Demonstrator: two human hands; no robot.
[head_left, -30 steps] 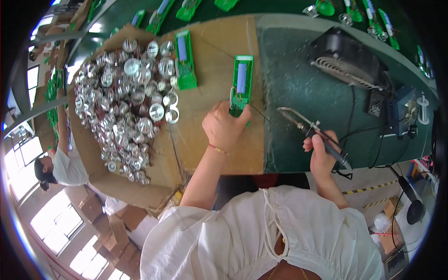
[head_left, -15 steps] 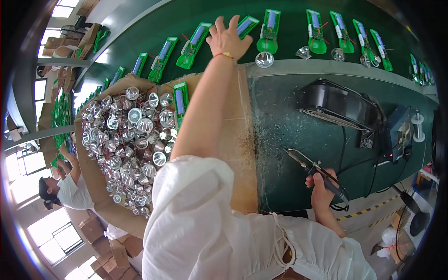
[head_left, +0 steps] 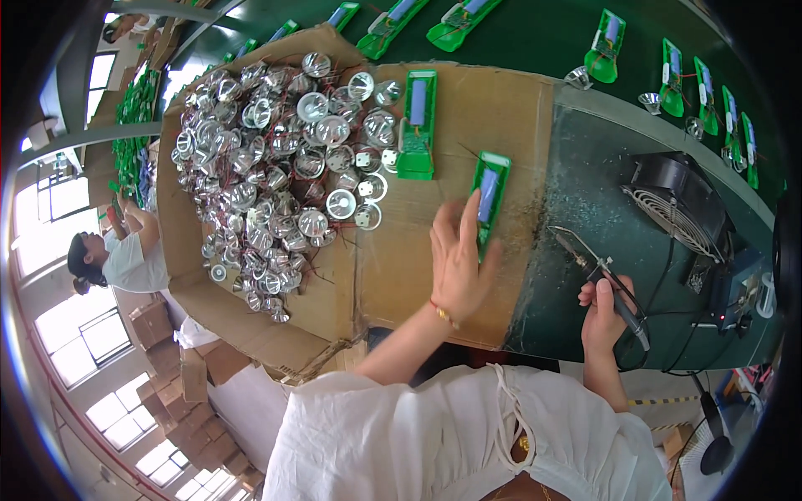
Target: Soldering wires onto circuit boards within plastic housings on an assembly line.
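Note:
My left hand is over the cardboard, its fingers and thumb around the lower end of a green plastic housing with a blue cylindrical battery inside. The thumb side is smeared by motion, and the housing's lower end is partly hidden. Left of it lies a second green housing, also with a blue battery and a small circuit board. In my right hand is a soldering iron with a thin metal guide beside its tip, which points up and left over the dark green mat.
A cardboard box full of shiny reflector cups with wires stands left. More green housings line the far belt, some beside reflectors. A black fan and a soldering station are right. Another person works far left.
My left hand has come back from the far belt to the cardboard with a green housing. My view has shifted, and my right hand still holds the soldering iron.

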